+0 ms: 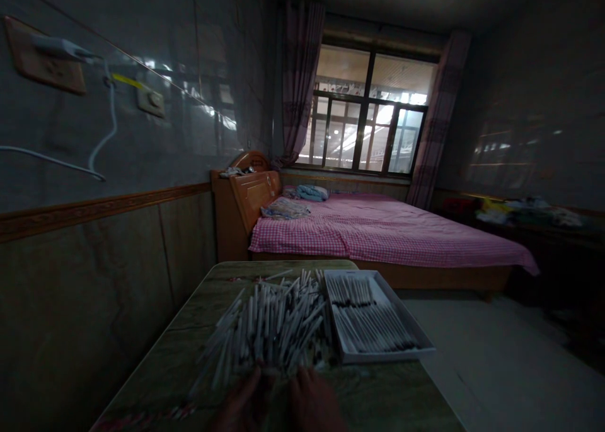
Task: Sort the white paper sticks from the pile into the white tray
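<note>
A heap of slim pale sticks (278, 321), many with dark ends, lies loose on the table; their exact kind is too dim to tell. At its near edge is my left hand (243, 399), fingers curled inward, with what they hold lost in shadow. Just to the right, my right hand (312, 399) has its fingers bent and pressed together, and its fingertips are at the bottom of the heap. Whatever lies between those fingertips is hidden. Beside the heap, a shallow white tray (387, 358) holds more such sticks, lined up in two rows.
The wood-patterned table (387, 397) has rounded corners. Beyond it stands a bed (378, 230) with a pink checked sheet and a wooden headboard (255, 195). A tiled wall (118, 262) with a socket and white cable runs along the left. Pale floor (477, 344) shows at right.
</note>
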A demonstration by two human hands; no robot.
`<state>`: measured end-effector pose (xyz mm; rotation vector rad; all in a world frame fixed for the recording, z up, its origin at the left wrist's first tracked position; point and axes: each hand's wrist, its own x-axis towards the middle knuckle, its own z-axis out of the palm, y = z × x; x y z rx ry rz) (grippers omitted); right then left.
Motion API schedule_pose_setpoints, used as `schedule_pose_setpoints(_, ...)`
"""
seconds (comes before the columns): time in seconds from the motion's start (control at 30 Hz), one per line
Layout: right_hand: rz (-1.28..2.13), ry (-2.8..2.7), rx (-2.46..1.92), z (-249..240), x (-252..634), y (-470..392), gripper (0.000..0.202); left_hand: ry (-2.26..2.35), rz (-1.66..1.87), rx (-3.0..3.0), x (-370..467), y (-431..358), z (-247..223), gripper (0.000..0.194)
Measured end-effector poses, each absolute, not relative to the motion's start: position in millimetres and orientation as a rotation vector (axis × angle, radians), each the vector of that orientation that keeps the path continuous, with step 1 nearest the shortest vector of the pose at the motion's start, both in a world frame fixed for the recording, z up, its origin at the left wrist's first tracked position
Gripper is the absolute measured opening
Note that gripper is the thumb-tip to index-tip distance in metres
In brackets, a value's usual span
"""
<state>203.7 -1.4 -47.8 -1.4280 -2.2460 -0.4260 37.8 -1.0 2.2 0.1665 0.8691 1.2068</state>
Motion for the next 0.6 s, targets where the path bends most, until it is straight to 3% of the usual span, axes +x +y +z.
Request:
schedule_pose_setpoints(0.1, -0.265, -2.159, -1.482, -53, 212, -9, 0.032, 0.908, 1.197, 0.211, 42, -6, 9, 0.017)
schedule_pose_setpoints(0.47, 1.098, -1.113, -1.105, -27, 214, -13, 0.02, 0.965, 1.234, 0.242, 44, 3, -12, 0.024)
schedule_pose_setpoints(0.6, 1.205, -0.94, -1.029, -30, 205, -12, 0.025, 0.99, 1.19, 0.26, 44, 4, -14, 0.024)
